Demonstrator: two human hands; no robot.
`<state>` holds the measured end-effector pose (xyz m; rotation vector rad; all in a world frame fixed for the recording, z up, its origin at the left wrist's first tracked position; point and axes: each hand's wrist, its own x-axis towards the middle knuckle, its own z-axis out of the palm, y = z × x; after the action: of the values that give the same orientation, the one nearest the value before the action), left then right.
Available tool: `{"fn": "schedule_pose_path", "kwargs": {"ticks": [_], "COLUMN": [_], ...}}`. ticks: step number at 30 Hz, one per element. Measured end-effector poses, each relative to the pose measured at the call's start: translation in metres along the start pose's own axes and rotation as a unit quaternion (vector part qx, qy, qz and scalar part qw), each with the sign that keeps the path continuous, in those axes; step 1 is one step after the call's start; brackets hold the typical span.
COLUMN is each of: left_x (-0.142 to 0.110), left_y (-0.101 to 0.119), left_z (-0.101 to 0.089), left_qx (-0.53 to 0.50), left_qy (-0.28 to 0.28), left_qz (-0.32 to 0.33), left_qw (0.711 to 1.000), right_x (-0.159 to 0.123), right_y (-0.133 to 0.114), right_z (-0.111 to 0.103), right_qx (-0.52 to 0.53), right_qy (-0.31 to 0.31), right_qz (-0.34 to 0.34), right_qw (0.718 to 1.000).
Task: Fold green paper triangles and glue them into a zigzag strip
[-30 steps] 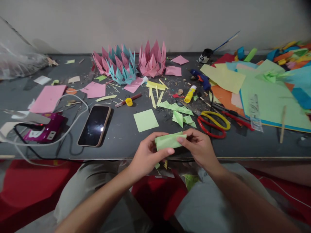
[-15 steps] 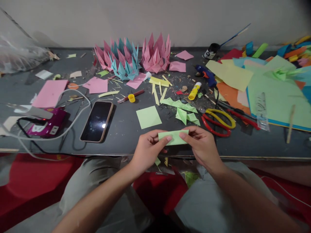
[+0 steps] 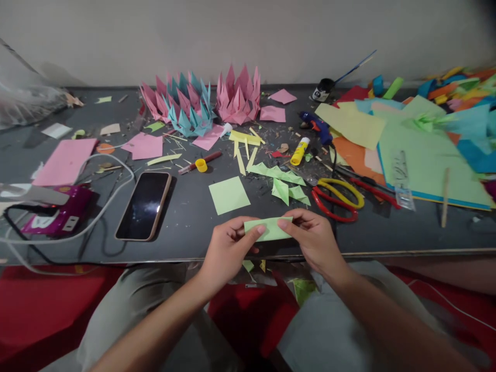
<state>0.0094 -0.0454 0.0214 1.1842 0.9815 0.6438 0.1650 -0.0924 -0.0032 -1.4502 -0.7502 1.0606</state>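
Observation:
Between my two hands, at the front edge of the table, is a light green folded paper strip. My left hand pinches its left part, thumb on the near face. The right part is pinched by my right hand, thumb also in front. The fingers behind the paper are partly hidden. Just beyond lies a flat green paper square. Right of that are several folded green paper pieces, some joined in a row. Scissors with red and yellow handles rest beyond my right hand.
A phone and a purple power adapter with cables lie left. Pink and blue origami pieces stand at the back. A glue stick, a glue gun and coloured paper sheets are to the right.
The view has shifted slightly, so everything on the table appears lower and a little to the left. Both hands keep the same pinch on the green paper strip.

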Motion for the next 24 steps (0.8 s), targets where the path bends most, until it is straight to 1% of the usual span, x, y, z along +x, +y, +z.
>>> {"fn": "schedule_pose_path", "kwargs": {"ticks": [3, 6, 8, 9, 10, 12, 14, 16, 18, 21, 24], "left_x": [0.001, 0.002, 0.005, 0.007, 0.009, 0.015, 0.019, 0.022, 0.023, 0.024, 0.027], "left_y": [0.000, 0.001, 0.001, 0.001, 0.002, 0.003, 0.003, 0.003, 0.002, -0.001, -0.004], "left_z": [0.000, -0.004, -0.008, -0.011, -0.013, -0.016, -0.016, -0.013, -0.010, -0.009, -0.015], "left_qx": [0.011, 0.046, 0.112, 0.165, 0.227, 0.353, 0.452, 0.519, 0.561, 0.581, 0.585], "left_qy": [0.008, 0.003, -0.011, -0.020, -0.023, -0.015, 0.002, 0.013, 0.022, 0.030, 0.002], "left_qz": [-0.006, 0.005, 0.024, 0.040, 0.061, 0.107, 0.132, 0.139, 0.149, 0.192, 0.255], "left_qw": [1.000, 0.999, 0.993, 0.985, 0.972, 0.929, 0.882, 0.843, 0.814, 0.790, 0.770], "right_x": [0.000, 0.003, 0.006, 0.008, 0.011, 0.016, 0.021, 0.024, 0.027, 0.031, 0.033], "right_y": [0.000, 0.000, -0.001, -0.002, -0.004, -0.007, -0.010, -0.011, -0.013, -0.014, -0.015], "right_z": [0.001, 0.000, -0.001, -0.002, -0.002, -0.001, 0.001, 0.004, 0.006, 0.007, 0.007], "right_qx": [-0.006, -0.027, -0.052, -0.070, -0.096, -0.177, -0.275, -0.350, -0.389, -0.414, -0.424], "right_qy": [-0.007, -0.014, -0.033, -0.052, -0.074, -0.107, -0.111, -0.103, -0.104, -0.117, -0.134], "right_qz": [0.003, -0.002, -0.008, -0.010, -0.014, -0.042, -0.091, -0.127, -0.133, -0.125, -0.121], "right_qw": [1.000, 1.000, 0.998, 0.996, 0.993, 0.977, 0.951, 0.922, 0.906, 0.894, 0.887]}}
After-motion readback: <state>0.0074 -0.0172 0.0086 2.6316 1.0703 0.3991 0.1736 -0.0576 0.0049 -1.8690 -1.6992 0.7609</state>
